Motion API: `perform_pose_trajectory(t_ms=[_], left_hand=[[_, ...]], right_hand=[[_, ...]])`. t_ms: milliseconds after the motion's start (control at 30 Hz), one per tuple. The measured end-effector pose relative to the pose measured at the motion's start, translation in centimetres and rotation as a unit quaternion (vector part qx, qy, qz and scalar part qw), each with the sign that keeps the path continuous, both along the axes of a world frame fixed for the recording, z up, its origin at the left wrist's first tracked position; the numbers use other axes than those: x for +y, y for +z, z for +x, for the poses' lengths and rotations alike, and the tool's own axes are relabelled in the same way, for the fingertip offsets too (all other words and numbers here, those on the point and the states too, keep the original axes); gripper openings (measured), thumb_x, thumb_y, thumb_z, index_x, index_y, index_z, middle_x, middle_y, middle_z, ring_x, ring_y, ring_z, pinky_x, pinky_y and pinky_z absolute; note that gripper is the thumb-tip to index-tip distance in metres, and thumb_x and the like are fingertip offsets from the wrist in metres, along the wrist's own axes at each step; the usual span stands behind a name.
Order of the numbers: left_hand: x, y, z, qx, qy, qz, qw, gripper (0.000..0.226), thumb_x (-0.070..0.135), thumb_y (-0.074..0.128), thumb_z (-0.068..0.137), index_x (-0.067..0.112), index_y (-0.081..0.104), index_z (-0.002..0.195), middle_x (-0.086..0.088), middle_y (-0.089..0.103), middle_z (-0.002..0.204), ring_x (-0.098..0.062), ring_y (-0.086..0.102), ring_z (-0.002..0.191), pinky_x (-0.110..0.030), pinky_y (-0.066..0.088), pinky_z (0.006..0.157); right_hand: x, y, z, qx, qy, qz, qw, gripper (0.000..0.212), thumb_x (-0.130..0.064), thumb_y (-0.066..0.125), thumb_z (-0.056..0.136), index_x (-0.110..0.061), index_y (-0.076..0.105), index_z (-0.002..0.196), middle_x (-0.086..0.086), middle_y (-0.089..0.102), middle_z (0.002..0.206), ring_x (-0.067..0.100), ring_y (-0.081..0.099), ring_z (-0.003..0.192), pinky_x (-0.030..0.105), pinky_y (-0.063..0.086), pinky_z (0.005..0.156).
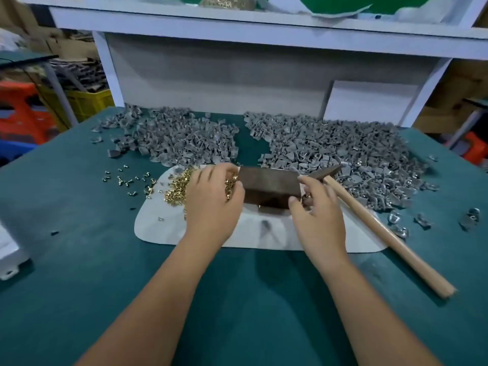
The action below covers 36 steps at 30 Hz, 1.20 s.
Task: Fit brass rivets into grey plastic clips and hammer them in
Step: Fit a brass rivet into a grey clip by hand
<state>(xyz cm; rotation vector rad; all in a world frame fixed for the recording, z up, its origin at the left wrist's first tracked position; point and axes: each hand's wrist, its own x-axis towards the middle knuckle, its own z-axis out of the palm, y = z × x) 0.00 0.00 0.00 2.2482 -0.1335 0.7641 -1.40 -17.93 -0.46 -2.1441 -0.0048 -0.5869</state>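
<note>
Desk (pixel 79 260): green-topped, carrying all items below.

White mat (pixel 163 223): lies flat at the middle of the desk, under the block and the rivet heap.

Metal block (pixel 269 188): dark, rectangular, on the mat between the two hands; long axis runs left to right.

Brass rivets (pixel 179 186): loose heap on the mat's left part, just left of the block; individual pointing cannot be told. A few stray darker rivets (pixel 124 180) lie on the desk further left.

Grey plastic clips: two large heaps behind the mat, left heap (pixel 171 138) and right heap (pixel 343 154), with a bare strip between. Several single clips (pixel 396 217) lie at the right, near the hammer handle.

Hammer (pixel 383 228): lies on the desk right of the block; long axis diagonal, head at the far end by the clip heap, wooden handle pointing toward the near right.

Left hand (pixel 214 202): palm down over the rivet heap, fingers curled into it beside the block's left end; whether it holds a rivet cannot be told.

Right hand (pixel 317 210): at the block's right end, fingers loosely bent, thumb touching the block; a small piece shows under the fingers, grip unclear.
</note>
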Motion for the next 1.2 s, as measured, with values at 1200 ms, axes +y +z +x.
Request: perform_pose_trajectory(t_ms=[1200], left_hand=[[1.1, -1.2, 0.9, 0.056, -0.035, -0.029, 0.997, 0.04, 0.022, 0.058, 0.094, 0.029, 0.057, 0.133, 0.025, 0.055, 0.101, -0.019, 0.039, 0.13, -0.049, 0.02, 0.114]], right_hand=[[0.6, 0.1, 5.5, 0.095, -0.064, 0.239, 0.964, 0.019, -0.02, 0.067, 0.087, -0.033, 0.06, 0.101, -0.008, 0.06, 0.102, 0.001, 0.053, 0.08, 0.025, 0.042, 0.075]])
